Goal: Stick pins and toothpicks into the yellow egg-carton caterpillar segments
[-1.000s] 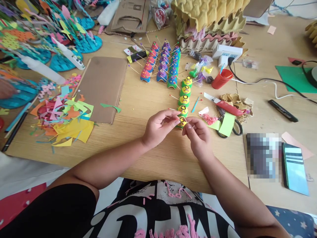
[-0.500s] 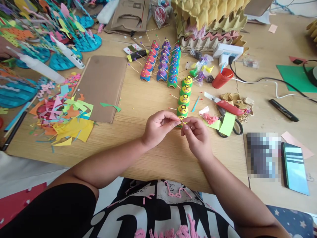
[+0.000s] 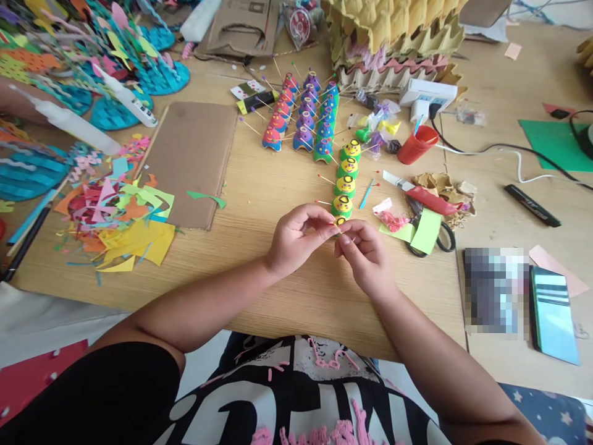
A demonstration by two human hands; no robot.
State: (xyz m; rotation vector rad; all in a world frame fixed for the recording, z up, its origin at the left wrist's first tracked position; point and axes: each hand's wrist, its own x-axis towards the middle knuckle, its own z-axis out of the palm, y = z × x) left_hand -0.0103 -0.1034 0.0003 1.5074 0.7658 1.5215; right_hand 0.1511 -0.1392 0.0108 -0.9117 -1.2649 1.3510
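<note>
Just in front of the near end of a yellow-and-green egg-carton caterpillar [image 3: 345, 184], my two hands meet, their fingertips almost touching. My left hand [image 3: 303, 238] pinches a thin pale stick [image 3: 340, 231] between thumb and forefinger. On the other side, my right hand [image 3: 365, 253] is closed around the same stick, its fingers curled; the stick is small and partly hidden. The caterpillar has yellow painted bumps with dark rings, and red-tipped sticks poke out from its side. Beyond it stand rows of red [image 3: 278, 120], purple [image 3: 304, 117] and blue-green [image 3: 325, 127] painted caterpillars with similar sticks.
Paper scraps [image 3: 125, 222] and a cardboard sheet [image 3: 188, 161] lie to the left. On the right are a red-handled cutter [image 3: 433, 199], scissors [image 3: 447, 237], a red cup [image 3: 417, 146], a power strip [image 3: 428, 97] and a phone [image 3: 553, 315]. Egg trays [image 3: 393, 37] are stacked behind.
My right fingers have shifted slightly left and down around the stick, and its angle has changed a little. My left hand stays nearly in place.
</note>
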